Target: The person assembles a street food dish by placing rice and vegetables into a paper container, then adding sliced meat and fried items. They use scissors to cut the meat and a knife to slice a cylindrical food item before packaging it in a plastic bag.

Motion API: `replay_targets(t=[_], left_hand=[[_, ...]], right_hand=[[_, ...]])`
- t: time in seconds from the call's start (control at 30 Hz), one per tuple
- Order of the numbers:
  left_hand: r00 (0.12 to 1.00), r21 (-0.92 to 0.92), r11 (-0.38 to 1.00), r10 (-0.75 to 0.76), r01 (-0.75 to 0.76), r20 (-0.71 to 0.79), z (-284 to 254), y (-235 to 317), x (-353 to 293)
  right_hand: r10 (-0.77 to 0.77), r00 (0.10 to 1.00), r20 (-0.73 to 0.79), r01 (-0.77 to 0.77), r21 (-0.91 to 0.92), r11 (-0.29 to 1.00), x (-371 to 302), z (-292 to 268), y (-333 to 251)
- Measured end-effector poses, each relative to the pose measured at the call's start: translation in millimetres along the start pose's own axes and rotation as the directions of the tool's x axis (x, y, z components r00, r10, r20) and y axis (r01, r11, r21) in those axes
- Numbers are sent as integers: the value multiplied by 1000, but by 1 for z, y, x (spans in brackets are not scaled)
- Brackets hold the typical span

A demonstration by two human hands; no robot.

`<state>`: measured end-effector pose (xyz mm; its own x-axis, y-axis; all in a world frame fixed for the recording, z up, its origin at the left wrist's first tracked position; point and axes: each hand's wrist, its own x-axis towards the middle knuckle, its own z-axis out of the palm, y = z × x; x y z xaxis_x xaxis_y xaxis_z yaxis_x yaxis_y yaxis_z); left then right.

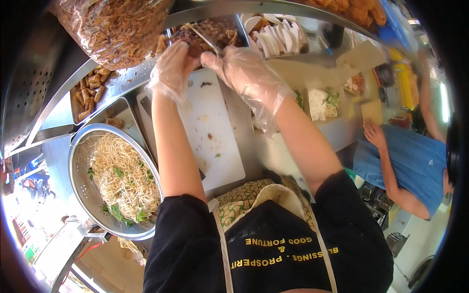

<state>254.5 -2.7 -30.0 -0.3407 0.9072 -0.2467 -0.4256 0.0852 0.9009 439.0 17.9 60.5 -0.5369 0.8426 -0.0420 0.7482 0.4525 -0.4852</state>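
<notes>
At tray of brown food, we reached forward: right hand clamped on metal utensil angled over it; left hand beside, grip we couldn't tell. Colander held bean sprouts, leaves.

Thin crinkled plastic gloves, shiny metal utensil, smooth plastic cutting board, smooth metal counter, glossy perforated metal colander, wrinkled glossy plastic bag, matt cloth shirt, matt paper box

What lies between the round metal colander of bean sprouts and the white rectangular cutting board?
Head view: the bare left forearm and, beside the colander, part of a rectangular metal tray.
</notes>
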Motion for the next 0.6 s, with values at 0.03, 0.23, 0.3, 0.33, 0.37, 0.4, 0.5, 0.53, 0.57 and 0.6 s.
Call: replay_targets(t=[0.03, 0.23, 0.3, 0.33, 0.37, 0.4, 0.5, 0.53, 0.57, 0.6], left_hand=[[999, 91, 995, 46, -47, 15, -1, 1, -1], [994, 507, 856, -81, 107, -73, 0, 8, 0], [998, 556, 830, -19, 50, -62, 4, 9, -1], [998, 542, 840, -6, 36, -58, 6, 9, -2], [997, 498, 865, -21, 55, -74, 8, 10, -5], [995, 452, 889, -37, 74, -90, 9, 11, -6], [987, 287, 949, -95, 128, -128, 8, 16, -12], [993, 284, 955, -59, 87, -106, 5, 21, -11], [995, 282, 958, -17, 44, -95, 5, 21, -12], [985, 310, 940, -106, 144, -135, 2, 22, -14]], right_hand=[[5, 999, 49, -5, -7, 1000, 1, 0, -2], [14, 998, -69, -13, 14, 1000, 0, 15, -3], [-43, 993, -114, 43, -7, 999, -1, 21, -2], [-22, 996, -89, 18, -42, 999, -1, 23, -1], [-38, 994, -107, 38, 3, 999, -3, 23, 0], [-9, 996, -84, 11, 31, 999, -4, 22, 1], [101, 994, 30, -104, 145, 984, -3, 14, 3], [127, 990, 62, -137, 194, 971, -1, 11, 3], [127, 989, 73, -138, 170, 976, -2, 10, 3], [119, 990, 73, -129, 159, 979, -1, 8, 3]])
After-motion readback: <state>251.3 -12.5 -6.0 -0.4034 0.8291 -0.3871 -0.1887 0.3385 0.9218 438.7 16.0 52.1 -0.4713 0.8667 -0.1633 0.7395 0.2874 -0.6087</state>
